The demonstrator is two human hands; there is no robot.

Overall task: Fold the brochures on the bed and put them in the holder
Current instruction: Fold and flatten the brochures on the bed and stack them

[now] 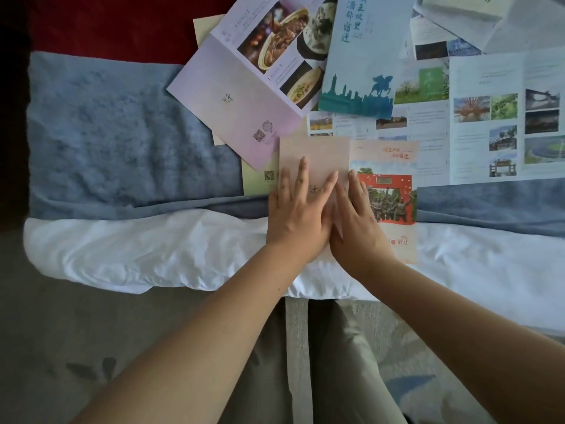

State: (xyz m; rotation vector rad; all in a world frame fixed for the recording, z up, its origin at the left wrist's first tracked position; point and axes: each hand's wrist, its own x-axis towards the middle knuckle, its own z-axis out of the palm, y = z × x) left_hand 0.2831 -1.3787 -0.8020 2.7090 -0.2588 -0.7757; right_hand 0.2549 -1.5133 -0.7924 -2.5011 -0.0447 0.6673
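A peach and orange brochure (pixel 385 185) lies at the near edge of the bed, its left panel folded over. My left hand (pixel 296 215) presses flat on that folded panel with fingers spread. Beside it, my right hand (pixel 354 221) lies flat along the fold line, its fingers straight. The two hands touch at the thumbs. Several unfolded brochures spread behind: a lilac food brochure (pixel 244 87), a pale blue one with a skyline (pixel 360 56), and a large white photo sheet (pixel 489 117). No holder is in view.
The bed has a blue blanket (pixel 122 133) over a white sheet (pixel 137 249), with red fabric (pixel 107 22) at the far left. A green brochure (pixel 260 179) peeks from under the lilac one. My legs stand at the bed's edge on grey carpet.
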